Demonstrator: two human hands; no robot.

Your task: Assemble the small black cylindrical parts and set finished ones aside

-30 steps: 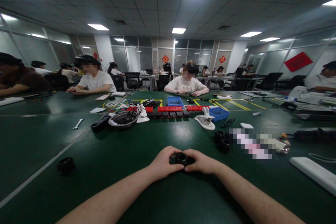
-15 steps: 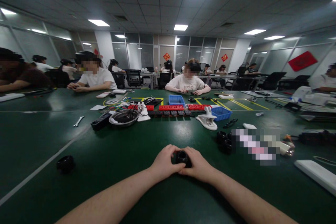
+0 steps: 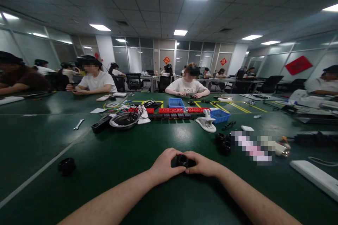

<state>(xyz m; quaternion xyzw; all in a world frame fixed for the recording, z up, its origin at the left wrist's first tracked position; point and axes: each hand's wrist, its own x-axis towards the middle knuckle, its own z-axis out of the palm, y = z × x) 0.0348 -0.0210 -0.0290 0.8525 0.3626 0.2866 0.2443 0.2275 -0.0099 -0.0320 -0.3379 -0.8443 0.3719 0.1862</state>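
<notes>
Our right hand [image 3: 202,164] had loosened its wrap slightly. Its fingers and our left hand's [image 3: 166,165] curled around the black part [image 3: 182,160], pinching it at six o'clock in our view. From there, another black fitting [image 3: 66,166] lay at nine o'clock, the wrench [image 3: 79,124] at ten.

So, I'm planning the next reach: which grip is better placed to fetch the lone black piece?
Left, I'd say: the left grip is nearer the lone black piece, while the right grip would likely have to cross over. Both are around the held black piece.
</notes>
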